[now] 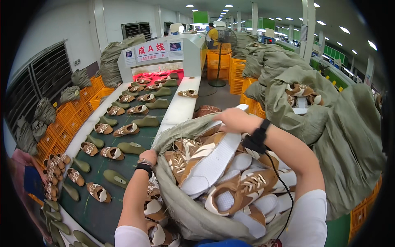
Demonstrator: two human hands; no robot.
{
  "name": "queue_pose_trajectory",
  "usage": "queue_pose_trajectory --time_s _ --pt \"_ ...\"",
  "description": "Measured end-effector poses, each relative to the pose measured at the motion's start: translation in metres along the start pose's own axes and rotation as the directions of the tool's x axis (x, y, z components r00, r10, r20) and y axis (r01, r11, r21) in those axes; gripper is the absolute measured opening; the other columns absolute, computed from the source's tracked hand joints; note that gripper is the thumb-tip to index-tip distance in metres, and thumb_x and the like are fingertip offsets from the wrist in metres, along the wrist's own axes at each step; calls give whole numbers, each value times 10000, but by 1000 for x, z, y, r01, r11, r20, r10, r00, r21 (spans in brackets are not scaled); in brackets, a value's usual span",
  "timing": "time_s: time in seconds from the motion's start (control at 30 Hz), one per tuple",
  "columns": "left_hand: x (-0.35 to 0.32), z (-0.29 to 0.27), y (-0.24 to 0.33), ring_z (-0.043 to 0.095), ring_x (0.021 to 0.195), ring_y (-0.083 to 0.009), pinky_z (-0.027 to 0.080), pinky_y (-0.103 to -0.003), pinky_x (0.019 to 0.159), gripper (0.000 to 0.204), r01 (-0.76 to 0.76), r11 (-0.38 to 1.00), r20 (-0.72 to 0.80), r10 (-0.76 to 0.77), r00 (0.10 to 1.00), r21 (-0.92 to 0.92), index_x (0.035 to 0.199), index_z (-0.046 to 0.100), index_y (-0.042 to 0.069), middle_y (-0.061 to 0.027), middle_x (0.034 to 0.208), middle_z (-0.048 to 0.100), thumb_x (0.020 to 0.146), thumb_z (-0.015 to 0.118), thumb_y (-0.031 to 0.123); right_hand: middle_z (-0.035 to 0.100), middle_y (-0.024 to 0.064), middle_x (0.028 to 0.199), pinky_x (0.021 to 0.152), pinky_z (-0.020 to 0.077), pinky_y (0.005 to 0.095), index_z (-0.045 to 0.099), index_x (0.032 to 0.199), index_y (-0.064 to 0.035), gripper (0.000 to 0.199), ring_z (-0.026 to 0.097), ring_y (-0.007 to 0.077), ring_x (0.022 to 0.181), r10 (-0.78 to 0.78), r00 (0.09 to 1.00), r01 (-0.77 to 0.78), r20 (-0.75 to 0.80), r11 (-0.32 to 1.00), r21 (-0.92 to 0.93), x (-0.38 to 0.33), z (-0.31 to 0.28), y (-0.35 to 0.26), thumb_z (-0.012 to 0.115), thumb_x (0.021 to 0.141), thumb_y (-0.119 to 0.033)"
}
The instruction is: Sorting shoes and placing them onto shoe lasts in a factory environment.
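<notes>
A large grey-green woven sack (181, 206) stands open in front of me, full of brown-and-white lace-up shoes (247, 187) with white soles. My left hand (149, 157) is closed on the sack's rim at its left side. Over the far part of the sack, my right hand (236, 120) is closed around one end of a shoe (214, 162) that lies tilted with its white sole up. A white sole end sticks out beyond that hand. Part of the right fingers is hidden behind the shoe.
At left, a green conveyor (135, 164) carries brown shoes and green shoe lasts (146, 121) from a red-lit machine (164, 53). A co-worker's sleeve (24, 160) is beyond it. Filled sacks (349, 152) crowd the right; orange crates (237, 76) and a standing fan (221, 41) are ahead.
</notes>
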State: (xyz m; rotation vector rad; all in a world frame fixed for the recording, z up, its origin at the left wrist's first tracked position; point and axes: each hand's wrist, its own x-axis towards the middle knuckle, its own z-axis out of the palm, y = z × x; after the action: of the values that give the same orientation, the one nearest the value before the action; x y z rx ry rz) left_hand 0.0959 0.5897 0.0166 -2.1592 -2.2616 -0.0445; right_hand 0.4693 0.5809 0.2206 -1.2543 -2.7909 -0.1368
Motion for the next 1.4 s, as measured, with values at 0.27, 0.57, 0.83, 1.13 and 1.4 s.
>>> queue_pose_trajectory --time_s 0.27,0.57,0.83,1.13,1.4 --pt "-15 3 35 609 714 -418 502 -476 682 404 -314 877 -158 273 949 -365 1202 420 4 -247 805 626 837 487 162 652 138 861 717 503 424 471 1234 -145 643 638 320 833 -135 926 195 353 971 -141 128 84 5 742 678 -323" --pt "-63 -54 46 472 1116 -351 427 -391 879 842 -124 856 31 161 986 -502 1345 284 0 -208 1205 488 732 700 399 619 148 715 563 497 351 612 870 -17 502 622 258 612 -285 888 87 362 875 477 241 93 -121 476 901 -499" --pt "-25 -62 42 555 920 -247 470 -371 720 409 -792 603 -453 684 572 -90 1131 539 176 -63 1047 544 730 617 198 641 46 698 548 463 310 655 854 -59 184 602 144 627 -422 712 402 561 900 166 284 70 -199 533 742 -139" --pt "-86 16 -69 448 1208 -286 411 -375 930 400 -233 548 80 487 870 -803 1245 472 109 -151 1270 494 855 531 181 477 188 1300 977 389 363 328 1403 -109 814 476 286 1185 -317 539 61 781 939 340 254 92 -77 707 732 -375" --pt "-44 -31 -21 498 1093 -158 406 -346 932 484 554 155 571 341 747 -818 1278 455 30 -80 1180 534 936 395 368 672 152 856 742 481 340 659 954 -28 308 629 252 807 -373 821 161 433 878 451 249 157 -24 623 780 -279"
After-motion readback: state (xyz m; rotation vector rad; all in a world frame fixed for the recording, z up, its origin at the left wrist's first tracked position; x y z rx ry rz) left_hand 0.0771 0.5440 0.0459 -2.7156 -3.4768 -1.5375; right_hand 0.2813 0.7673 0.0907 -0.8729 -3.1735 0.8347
